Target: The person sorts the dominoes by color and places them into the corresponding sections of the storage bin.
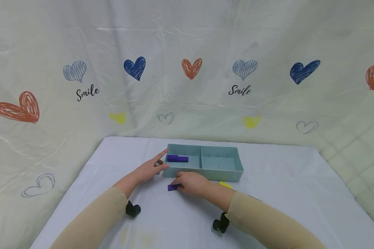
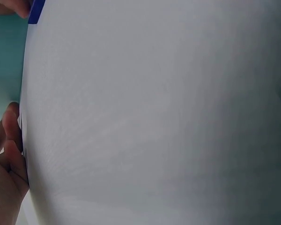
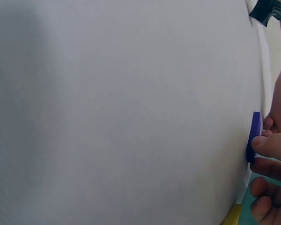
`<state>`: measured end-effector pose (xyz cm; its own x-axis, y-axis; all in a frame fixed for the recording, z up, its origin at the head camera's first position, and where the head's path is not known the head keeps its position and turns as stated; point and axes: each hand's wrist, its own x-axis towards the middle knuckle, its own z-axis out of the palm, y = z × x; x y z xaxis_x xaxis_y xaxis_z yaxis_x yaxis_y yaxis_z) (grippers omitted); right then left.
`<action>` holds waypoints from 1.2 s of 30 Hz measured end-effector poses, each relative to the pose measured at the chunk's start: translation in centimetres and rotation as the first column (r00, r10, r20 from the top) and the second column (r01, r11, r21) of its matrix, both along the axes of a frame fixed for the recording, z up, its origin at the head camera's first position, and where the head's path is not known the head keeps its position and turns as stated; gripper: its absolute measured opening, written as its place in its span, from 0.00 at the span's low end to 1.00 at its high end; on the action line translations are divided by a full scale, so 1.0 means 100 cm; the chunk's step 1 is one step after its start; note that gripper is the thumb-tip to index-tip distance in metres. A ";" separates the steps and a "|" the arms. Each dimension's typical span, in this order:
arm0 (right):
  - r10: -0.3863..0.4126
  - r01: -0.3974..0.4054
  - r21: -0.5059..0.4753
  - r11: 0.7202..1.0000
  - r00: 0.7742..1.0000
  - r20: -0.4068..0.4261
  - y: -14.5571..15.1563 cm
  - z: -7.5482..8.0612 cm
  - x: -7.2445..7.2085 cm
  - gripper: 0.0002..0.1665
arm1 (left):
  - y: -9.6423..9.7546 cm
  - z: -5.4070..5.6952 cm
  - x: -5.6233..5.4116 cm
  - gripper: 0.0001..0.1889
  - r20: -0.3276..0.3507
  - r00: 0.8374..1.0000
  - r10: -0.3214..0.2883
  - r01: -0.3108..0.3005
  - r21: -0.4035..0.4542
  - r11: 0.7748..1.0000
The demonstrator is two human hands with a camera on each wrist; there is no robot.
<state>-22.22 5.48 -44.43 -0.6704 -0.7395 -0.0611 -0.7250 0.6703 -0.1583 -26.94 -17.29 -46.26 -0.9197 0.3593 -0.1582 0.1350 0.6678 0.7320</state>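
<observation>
A blue-green box [image 1: 204, 174] with two compartments stands toward the back of the table. My left hand [image 1: 149, 169] is at its left end, index finger stretched to the back corner and thumb at the front corner; the other fingers bend under. In front of the box my right hand [image 1: 191, 184] pinches a small flat purple piece [image 3: 254, 136] between thumb and finger, at or just above the cloth. Part of that piece is hidden by the fingers. Inside the left compartment lies another purple piece or pair of pieces [image 1: 177, 158], close to the left wall.
A yellow piece [image 1: 225, 184] lies before the box's right half, partly hidden by my right forearm. The right compartment [image 1: 221, 162] shows its bare floor. White cloth [image 1: 286, 193] covers the table, and a sheet printed with hearts [image 1: 191, 69] hangs behind.
</observation>
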 end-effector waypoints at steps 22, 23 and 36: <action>0.006 -0.006 -0.035 0.999 1.000 0.013 0.008 0.008 0.005 0.18 | -0.001 -0.001 -0.001 0.39 -0.019 1.000 -0.016 0.016 -0.009 1.000; 0.002 -0.001 -0.043 0.999 1.000 0.016 0.009 0.010 0.006 0.18 | -0.001 -0.001 -0.001 0.38 -0.017 1.000 -0.010 0.010 -0.008 1.000; -0.029 0.034 -0.122 0.992 0.999 0.042 0.027 0.040 0.011 0.19 | 0.000 -0.001 -0.001 0.37 0.009 1.000 0.007 -0.007 0.005 1.000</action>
